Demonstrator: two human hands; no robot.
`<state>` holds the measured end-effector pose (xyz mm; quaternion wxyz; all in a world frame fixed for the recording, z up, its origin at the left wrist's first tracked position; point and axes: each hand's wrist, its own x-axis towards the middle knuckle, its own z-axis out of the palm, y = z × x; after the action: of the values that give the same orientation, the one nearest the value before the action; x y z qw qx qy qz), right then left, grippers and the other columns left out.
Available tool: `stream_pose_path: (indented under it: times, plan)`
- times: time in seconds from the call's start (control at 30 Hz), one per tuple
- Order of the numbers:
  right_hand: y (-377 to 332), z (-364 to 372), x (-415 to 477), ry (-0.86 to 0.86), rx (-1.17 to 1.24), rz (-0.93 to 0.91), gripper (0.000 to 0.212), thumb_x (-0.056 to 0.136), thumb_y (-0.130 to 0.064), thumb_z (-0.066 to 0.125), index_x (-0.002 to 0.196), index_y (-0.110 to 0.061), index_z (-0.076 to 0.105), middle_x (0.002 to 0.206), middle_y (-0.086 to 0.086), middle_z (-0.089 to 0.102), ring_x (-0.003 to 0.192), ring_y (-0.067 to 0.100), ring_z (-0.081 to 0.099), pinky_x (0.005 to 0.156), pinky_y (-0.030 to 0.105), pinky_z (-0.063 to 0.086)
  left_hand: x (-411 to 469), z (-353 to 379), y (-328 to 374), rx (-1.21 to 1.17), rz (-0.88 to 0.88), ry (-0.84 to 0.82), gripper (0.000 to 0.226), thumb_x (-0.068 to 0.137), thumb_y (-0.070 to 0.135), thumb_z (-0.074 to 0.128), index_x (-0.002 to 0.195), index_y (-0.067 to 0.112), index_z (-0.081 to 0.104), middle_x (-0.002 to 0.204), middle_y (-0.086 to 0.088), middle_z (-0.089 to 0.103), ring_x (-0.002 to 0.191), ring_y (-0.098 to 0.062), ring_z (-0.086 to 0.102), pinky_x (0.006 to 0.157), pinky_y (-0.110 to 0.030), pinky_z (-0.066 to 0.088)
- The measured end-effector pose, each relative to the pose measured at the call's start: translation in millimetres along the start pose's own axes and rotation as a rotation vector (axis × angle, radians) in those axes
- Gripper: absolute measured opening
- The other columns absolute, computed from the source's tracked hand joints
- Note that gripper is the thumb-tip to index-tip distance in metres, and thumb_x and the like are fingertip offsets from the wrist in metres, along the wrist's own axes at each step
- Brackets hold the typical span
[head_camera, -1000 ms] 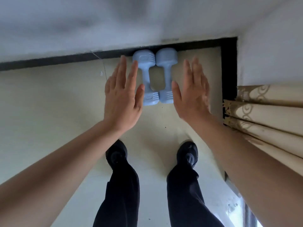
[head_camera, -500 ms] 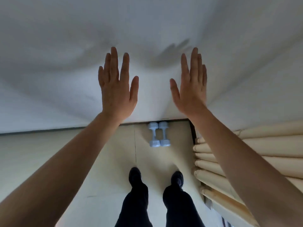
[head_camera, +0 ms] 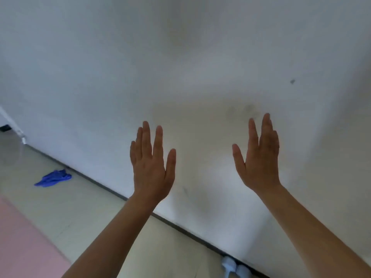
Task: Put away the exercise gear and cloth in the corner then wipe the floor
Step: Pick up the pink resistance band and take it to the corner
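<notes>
Dumbbells [head_camera: 229, 265] sit below my right hand [head_camera: 259, 159]; cloth [head_camera: 53, 178] lies well left of my left hand [head_camera: 151, 169]. I see both spread flat, empty.

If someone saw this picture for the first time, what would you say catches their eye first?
Two bare, open hands, the left hand and right hand, are raised mid-frame before a white wall. A crumpled blue cloth lies on the floor by the wall at far left, and pale blue dumbbells peek in at the bottom edge against the wall.
</notes>
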<state>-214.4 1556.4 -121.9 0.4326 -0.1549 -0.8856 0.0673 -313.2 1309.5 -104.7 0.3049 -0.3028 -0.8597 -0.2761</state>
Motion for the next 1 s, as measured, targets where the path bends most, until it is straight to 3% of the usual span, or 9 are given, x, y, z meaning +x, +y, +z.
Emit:
stream_pose_path:
  times: [0.17, 0.43, 0.77, 1.0]
  plan:
    - [-77.5, 40.5, -11.4, -0.108, 0.241, -0.152, 0.073, 0.1, -0.037, 0.048, 0.157, -0.004, 0.017, 0.164, 0.025, 0.0, 0.153, 0.037, 0.003, 0.12, 0.058, 0.015, -54.1, -76.2, -32.8, 0.234, -0.158, 0.068, 0.062, 0.102, 0.041, 0.037, 0.156, 0.013, 0.024, 0.165, -0.015, 0.01, 0.152, -0.032, 0.009, 0.117, -0.06, 0.021]
    - [-291.7, 38.8, -48.2, -0.217, 0.592, -0.401, 0.072, 0.101, -0.037, 0.049, 0.159, -0.01, 0.015, 0.165, 0.021, -0.002, 0.153, 0.035, 0.003, 0.122, 0.054, 0.012, -129.7, -263.2, -98.2, 0.642, -0.4, 0.137, 0.063, 0.103, 0.046, 0.03, 0.155, 0.013, 0.026, 0.164, -0.018, 0.012, 0.151, -0.037, 0.014, 0.117, -0.055, 0.02]
    - [-549.3, 10.6, -142.6, -0.268, 0.68, -0.69, 0.071, 0.099, -0.041, 0.046, 0.157, -0.01, 0.021, 0.164, 0.023, 0.007, 0.15, 0.04, 0.016, 0.12, 0.055, 0.02, -302.4, -441.6, -207.8, 0.812, -0.663, 0.076, 0.064, 0.101, 0.048, 0.027, 0.154, 0.011, 0.03, 0.162, -0.02, 0.018, 0.148, -0.04, 0.02, 0.114, -0.061, 0.026]
    - [-742.3, 5.8, -236.6, -0.371, 0.698, -0.8, 0.074, 0.095, -0.039, 0.059, 0.155, -0.009, 0.028, 0.162, 0.025, 0.013, 0.147, 0.041, 0.022, 0.115, 0.058, 0.027, -407.0, -569.8, -297.8, 0.871, -0.735, 0.003, 0.062, 0.101, 0.045, 0.033, 0.154, 0.013, 0.028, 0.163, -0.019, 0.015, 0.149, -0.04, 0.019, 0.113, -0.063, 0.025]
